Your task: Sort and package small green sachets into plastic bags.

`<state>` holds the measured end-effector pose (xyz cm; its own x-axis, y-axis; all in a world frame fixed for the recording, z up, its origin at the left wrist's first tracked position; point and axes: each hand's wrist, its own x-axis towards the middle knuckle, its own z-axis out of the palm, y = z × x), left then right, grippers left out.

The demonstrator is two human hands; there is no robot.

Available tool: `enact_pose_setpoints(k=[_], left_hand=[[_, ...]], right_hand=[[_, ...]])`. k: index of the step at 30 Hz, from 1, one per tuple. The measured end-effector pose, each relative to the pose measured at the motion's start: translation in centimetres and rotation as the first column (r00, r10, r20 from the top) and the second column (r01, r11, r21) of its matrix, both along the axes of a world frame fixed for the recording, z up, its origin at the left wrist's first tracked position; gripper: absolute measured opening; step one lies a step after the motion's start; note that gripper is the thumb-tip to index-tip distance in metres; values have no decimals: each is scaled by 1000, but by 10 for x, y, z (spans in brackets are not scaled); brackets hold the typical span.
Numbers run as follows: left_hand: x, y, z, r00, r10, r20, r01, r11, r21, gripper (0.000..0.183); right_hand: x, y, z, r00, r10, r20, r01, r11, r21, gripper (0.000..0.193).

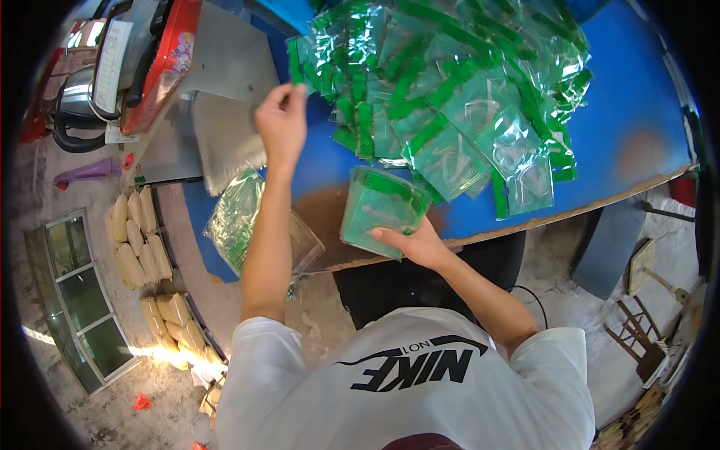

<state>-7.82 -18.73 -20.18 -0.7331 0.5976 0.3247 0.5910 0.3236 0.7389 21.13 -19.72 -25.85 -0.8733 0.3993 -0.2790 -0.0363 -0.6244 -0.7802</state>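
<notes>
My right hand (412, 241) grips a stack of clear plastic bags with green strips (379, 206) near the table's front edge, thumb on top. Farther up and to the left, my left hand (282, 129) is closed in a pinch at the corner of a green-edged plastic bag (296, 61). That bag lies at the left side of a big, loose pile of similar bags (457, 97). Under and beside my left forearm lies another bunch of shiny clear and green bags (234, 217).
The blue table (630, 97) has a worn front edge. Clear plastic sheets (221, 135) lie at its left. Beyond them are a red tray (163, 67) and a metal kettle (75, 101). Tan sacks (139, 232) sit on the floor, and a black seat (435, 281) is in front of me.
</notes>
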Motion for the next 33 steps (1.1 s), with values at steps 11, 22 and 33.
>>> enact_pose_setpoints(k=[11, 22, 33], left_hand=[[84, -154, 58, 954, -206, 217, 159, 964, 212, 9], [125, -192, -1, 807, -460, 370, 449, 885, 122, 43], [-32, -305, -70, 879, 434, -198, -432, 548, -717, 88]], right_hand=[[93, -9, 13, 991, 66, -114, -27, 950, 312, 59], [84, -9, 22, 983, 181, -15, -147, 840, 522, 67], [53, -27, 35, 982, 29, -184, 114, 688, 716, 109]])
